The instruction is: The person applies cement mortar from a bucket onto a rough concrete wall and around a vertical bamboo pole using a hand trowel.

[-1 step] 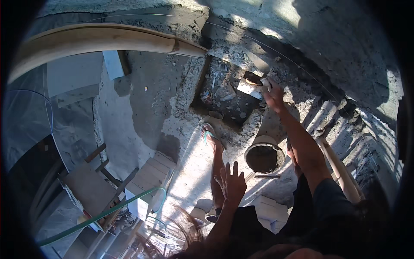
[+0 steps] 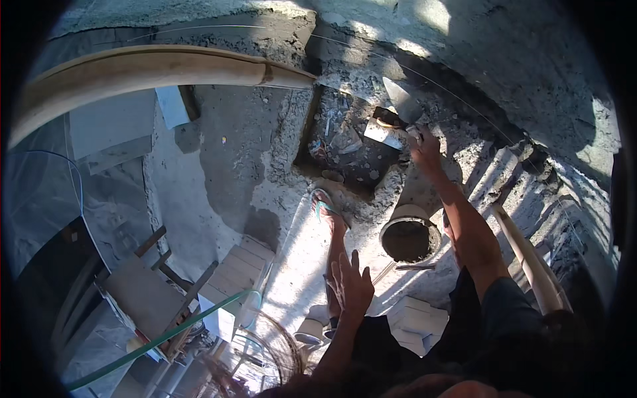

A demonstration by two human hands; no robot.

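My right hand [image 2: 426, 147] is wrapped round the mostly hidden handle of a pointed trowel [image 2: 402, 101], its grey blade angled away to the far left. Close beside this hand, a flat rectangular float [image 2: 383, 136] with a dark and tan grip lies at the right side of a square pit [image 2: 304, 142]. Whether the hand also touches that grip is unclear. My left hand [image 2: 355, 290] hangs nearer to me with fingers spread, holding nothing. Between the hands and slightly right stands a round bucket [image 2: 438, 244] with grey mortar [image 2: 406, 240] inside.
Debris [image 2: 345, 139] lies in the pit. A thick bamboo pole [image 2: 166, 68] spans the far left, and another pole [image 2: 531, 262] lies at right. A thin string [image 2: 438, 86] crosses the far side. Stacked blocks [image 2: 235, 275], a wooden chair-like frame [image 2: 142, 292] and a green hose [image 2: 159, 338] are at left.
My right hand and the trowel have shifted slightly to the right and toward me. My left hand has moved slightly left, its fingers still spread.
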